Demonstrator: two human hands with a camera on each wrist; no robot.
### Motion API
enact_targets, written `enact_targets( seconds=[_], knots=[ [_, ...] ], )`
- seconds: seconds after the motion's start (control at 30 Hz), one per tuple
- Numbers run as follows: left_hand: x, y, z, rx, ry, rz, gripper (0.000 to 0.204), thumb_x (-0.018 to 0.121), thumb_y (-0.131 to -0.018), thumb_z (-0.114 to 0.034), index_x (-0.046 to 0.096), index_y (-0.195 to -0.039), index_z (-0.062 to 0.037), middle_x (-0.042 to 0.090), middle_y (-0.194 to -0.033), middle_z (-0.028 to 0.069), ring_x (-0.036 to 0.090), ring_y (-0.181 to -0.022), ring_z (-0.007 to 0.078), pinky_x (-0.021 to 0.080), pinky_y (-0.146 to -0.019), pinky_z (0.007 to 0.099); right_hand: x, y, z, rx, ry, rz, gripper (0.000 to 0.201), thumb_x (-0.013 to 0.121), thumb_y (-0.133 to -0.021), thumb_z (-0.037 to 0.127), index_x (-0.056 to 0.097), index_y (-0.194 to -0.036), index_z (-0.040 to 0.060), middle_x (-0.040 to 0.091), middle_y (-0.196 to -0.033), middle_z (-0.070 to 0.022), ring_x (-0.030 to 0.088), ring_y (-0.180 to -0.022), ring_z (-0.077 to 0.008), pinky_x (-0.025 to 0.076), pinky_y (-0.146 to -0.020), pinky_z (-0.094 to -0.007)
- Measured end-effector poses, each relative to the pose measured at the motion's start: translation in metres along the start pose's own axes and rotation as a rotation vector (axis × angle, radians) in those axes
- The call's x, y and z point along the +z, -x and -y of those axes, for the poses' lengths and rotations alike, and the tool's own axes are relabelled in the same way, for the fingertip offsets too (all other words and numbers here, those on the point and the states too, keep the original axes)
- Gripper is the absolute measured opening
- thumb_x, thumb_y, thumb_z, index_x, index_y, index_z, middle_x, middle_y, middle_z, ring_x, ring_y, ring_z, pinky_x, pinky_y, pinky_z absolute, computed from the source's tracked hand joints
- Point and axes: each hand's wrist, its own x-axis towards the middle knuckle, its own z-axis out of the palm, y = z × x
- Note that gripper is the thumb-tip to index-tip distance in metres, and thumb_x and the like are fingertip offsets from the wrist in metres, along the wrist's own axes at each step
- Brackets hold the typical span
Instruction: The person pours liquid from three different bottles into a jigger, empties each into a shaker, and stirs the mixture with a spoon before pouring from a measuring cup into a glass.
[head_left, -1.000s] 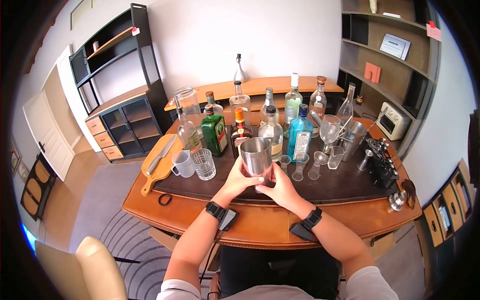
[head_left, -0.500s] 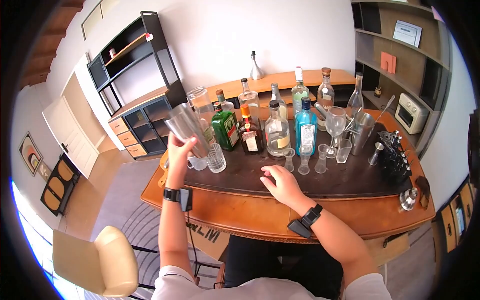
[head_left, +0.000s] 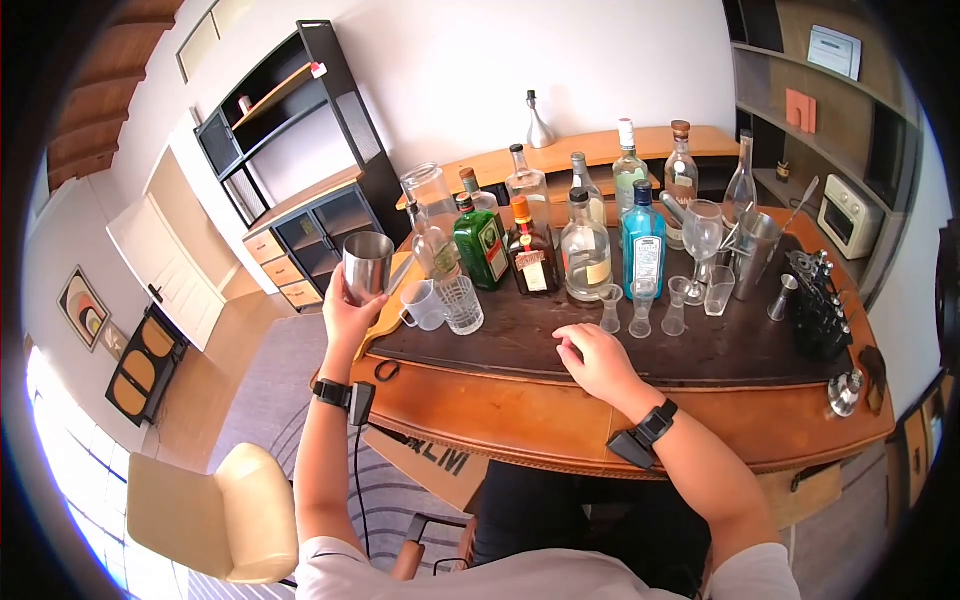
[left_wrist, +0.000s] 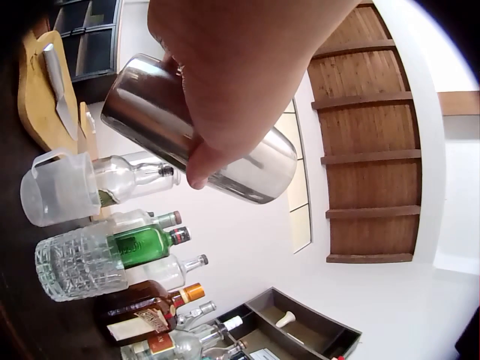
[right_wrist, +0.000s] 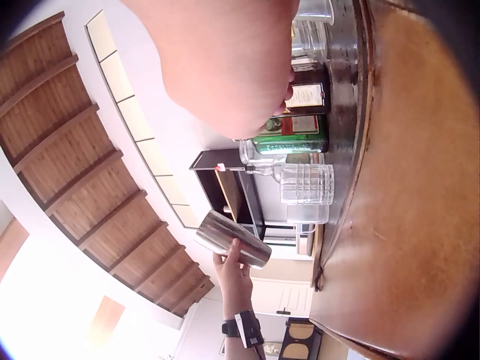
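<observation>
My left hand (head_left: 350, 312) grips a steel shaker tin (head_left: 368, 262) at the left end of the table, its mouth facing up in the head view. In the left wrist view, fingers and thumb wrap round the tin's (left_wrist: 157, 112) side. Just right of it stand a frosted plastic jug (head_left: 424, 305) and a cut-glass tumbler (head_left: 462, 305). My right hand (head_left: 600, 362) hovers over the dark mat near the front edge, fingers loosely bent, holding nothing. Small clear measuring glasses (head_left: 643, 310) stand just beyond it.
Several bottles, among them a green one (head_left: 482, 245) and a blue one (head_left: 643, 240), stand behind the glasses. A cutting board (head_left: 385, 320) lies at the left. A wine glass (head_left: 703, 235), another metal tin (head_left: 752, 258) and a black rack (head_left: 822, 310) are at the right.
Both hands were round the tin at the centre. The right hand has let go; the left has carried the tin leftward, tilted on the way and more upright now. The head view has shifted left.
</observation>
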Motion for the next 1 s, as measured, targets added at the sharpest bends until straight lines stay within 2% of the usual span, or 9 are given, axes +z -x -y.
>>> enact_targets(
  seconds=[0.07,0.1,0.23,0.5,0.6,0.8,0.9,1.0],
  knots=[
    [0.005,0.005,0.006,-0.011,-0.104,0.013,0.090,0.094,-0.067,-0.011,0.050,-0.146,-0.0021,0.066,-0.128,0.0139,0.066,-0.113,0.0225,0.054,-0.095,0.0354,-0.001,0.000,0.000,0.002,-0.001,0.008,0.016,0.069,-0.093,0.009,0.067,-0.109,0.0053,0.069,-0.093,-0.0124,0.068,-0.089,-0.0326,0.055,-0.076,-0.0438],
    [0.009,0.006,0.008,0.050,-0.177,0.000,0.092,0.094,-0.066,-0.014,0.050,-0.147,-0.0038,0.064,-0.129,0.0163,0.064,-0.117,0.0286,0.052,-0.100,0.0394,-0.001,0.000,-0.001,0.004,0.002,0.014,0.016,0.069,-0.093,0.009,0.066,-0.108,0.0052,0.069,-0.093,-0.0125,0.068,-0.089,-0.0327,0.055,-0.076,-0.0438],
    [0.019,0.015,-0.006,0.010,-0.324,0.014,0.095,0.094,-0.065,-0.016,0.050,-0.149,-0.0091,0.062,-0.125,0.0170,0.062,-0.117,0.0347,0.050,-0.103,0.0433,0.001,0.001,-0.006,-0.011,0.011,0.010,0.016,0.069,-0.093,0.009,0.066,-0.109,0.0053,0.070,-0.093,-0.0128,0.068,-0.089,-0.0331,0.055,-0.076,-0.0437],
    [0.028,0.023,-0.007,-0.003,-0.592,0.117,0.097,0.093,-0.065,-0.020,0.049,-0.151,-0.0137,0.061,-0.123,0.0133,0.058,-0.117,0.0358,0.050,-0.103,0.0445,-0.001,0.000,-0.003,-0.005,0.018,0.021,0.017,0.068,-0.093,0.009,0.066,-0.110,0.0054,0.069,-0.092,-0.0137,0.068,-0.088,-0.0342,0.055,-0.075,-0.0444],
    [0.028,0.027,-0.001,0.141,-0.665,0.084,0.097,0.092,-0.065,-0.019,0.049,-0.152,-0.0135,0.061,-0.122,0.0128,0.058,-0.117,0.0340,0.050,-0.100,0.0426,-0.001,0.001,-0.003,-0.005,0.021,0.019,0.018,0.068,-0.093,0.009,0.066,-0.110,0.0054,0.069,-0.091,-0.0137,0.068,-0.088,-0.0342,0.055,-0.075,-0.0447],
    [0.028,0.030,-0.002,0.188,-0.730,0.121,0.096,0.091,-0.066,-0.016,0.049,-0.152,-0.0147,0.059,-0.127,0.0119,0.056,-0.119,0.0356,0.049,-0.103,0.0448,-0.001,0.000,-0.002,-0.017,0.034,0.020,0.017,0.068,-0.093,0.009,0.066,-0.110,0.0051,0.068,-0.090,-0.0135,0.067,-0.088,-0.0342,0.055,-0.075,-0.0449],
    [0.030,0.031,-0.005,0.215,-0.750,0.122,0.097,0.095,-0.061,-0.016,0.051,-0.148,-0.0133,0.059,-0.129,0.0115,0.057,-0.121,0.0341,0.051,-0.102,0.0445,-0.002,0.000,-0.001,-0.006,0.035,0.031,0.017,0.067,-0.093,0.009,0.066,-0.110,0.0052,0.068,-0.090,-0.0133,0.067,-0.087,-0.0340,0.055,-0.075,-0.0451],
    [0.030,0.029,-0.003,0.240,-0.765,0.126,0.095,0.091,-0.065,-0.016,0.050,-0.151,-0.0144,0.058,-0.128,0.0116,0.056,-0.121,0.0337,0.050,-0.103,0.0438,-0.002,0.000,-0.002,-0.012,0.043,0.033,0.017,0.067,-0.094,0.009,0.066,-0.110,0.0054,0.068,-0.090,-0.0132,0.068,-0.088,-0.0338,0.055,-0.076,-0.0451]
  ],
)
